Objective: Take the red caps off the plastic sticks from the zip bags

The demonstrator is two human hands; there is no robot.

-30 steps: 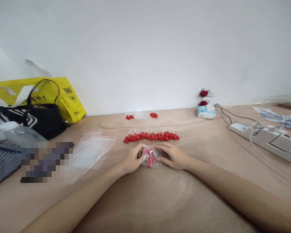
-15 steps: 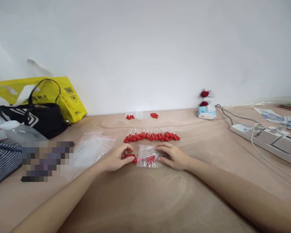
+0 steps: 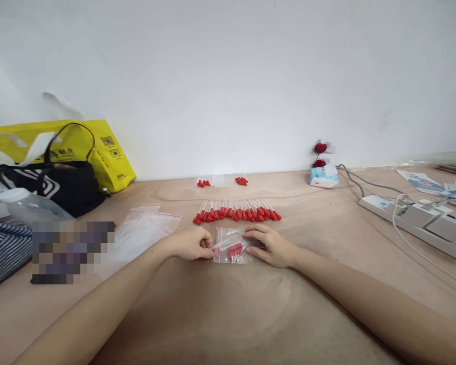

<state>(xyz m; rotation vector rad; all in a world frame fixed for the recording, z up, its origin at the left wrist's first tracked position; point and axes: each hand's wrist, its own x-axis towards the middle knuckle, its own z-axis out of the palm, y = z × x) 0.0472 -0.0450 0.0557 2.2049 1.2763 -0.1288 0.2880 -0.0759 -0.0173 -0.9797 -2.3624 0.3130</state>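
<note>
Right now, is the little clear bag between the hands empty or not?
Not empty: red pieces show through the clear bag, between the left hand and right hand. I can't tell how full it is.

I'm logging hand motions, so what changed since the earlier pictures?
The left hand shifted left, fingertips now at the left edge of the small clear plastic zip bag. The bag, bunched earlier, lies flatter. The right hand and red-tipped whitish sticks stayed.

Soft light, faint shadows, edges stretched
</note>
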